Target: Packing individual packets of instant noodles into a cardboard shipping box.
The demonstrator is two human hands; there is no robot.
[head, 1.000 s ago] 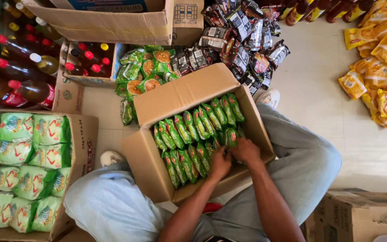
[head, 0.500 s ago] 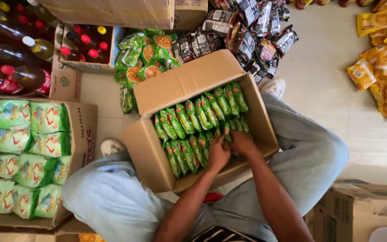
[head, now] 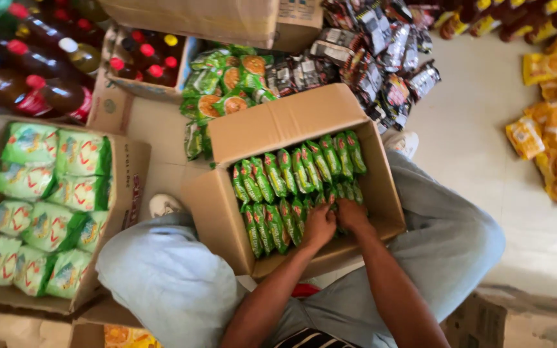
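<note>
An open cardboard box [head: 227, 212] rests between my knees, packed with rows of upright green snack packets [head: 278, 174]. Both hands reach down into its near right part. My left hand [head: 319, 225] is curled over the tops of the green packets in the near row. My right hand [head: 352, 214] sits right beside it, fingers pressed down among the packets by the box's near wall. The fingertips of both hands are hidden among the packets, so which packets they grip does not show.
At left, a flat cardboard tray [head: 130, 167] holds pale green bags [head: 46, 193]. Dark bottles with red caps [head: 27, 71] lie at top left. Green-and-orange packets [head: 227, 77] and dark packets [head: 369, 51] lie beyond the box. Yellow packets [head: 556, 135] cover the floor at right.
Both hands have stayed in the near right part of the box and shifted only slightly among the packets. The view has moved a little.
</note>
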